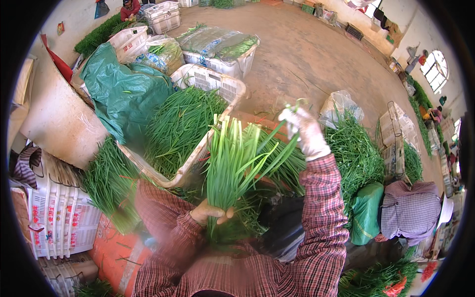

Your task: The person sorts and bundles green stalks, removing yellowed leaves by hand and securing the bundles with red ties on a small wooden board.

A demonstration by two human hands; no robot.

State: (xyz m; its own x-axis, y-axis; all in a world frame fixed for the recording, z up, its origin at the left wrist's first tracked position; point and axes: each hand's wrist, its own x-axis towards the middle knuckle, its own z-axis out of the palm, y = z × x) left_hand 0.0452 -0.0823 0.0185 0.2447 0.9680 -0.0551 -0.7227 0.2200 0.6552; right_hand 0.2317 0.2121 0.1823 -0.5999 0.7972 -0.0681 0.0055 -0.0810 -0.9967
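My left hand (210, 213) is closed around the lower, leafy part of a bunch of green chives (231, 167), with the pale cut stem ends pointing up and away from me. My right hand (305, 130), in a whitish glove and somewhat blurred, is raised to the right of the bunch. A few loose chive leaves (285, 153) run up into its fingers, and a bit of stalk pokes out above them. Behind the bunch lie more chives (287, 167), partly hidden by it. Just beyond, to the left, a white plastic crate (232, 89) holds a heap of chives (182, 126).
A green plastic sheet (122, 89) drapes beside the crate. Chives (352, 152) are piled at right, near a person in a checked top (410, 209). Stacked white crates (63, 208) stand at left. Another filled crate (219, 65) sits farther off; a person in red (130, 10) works beyond.
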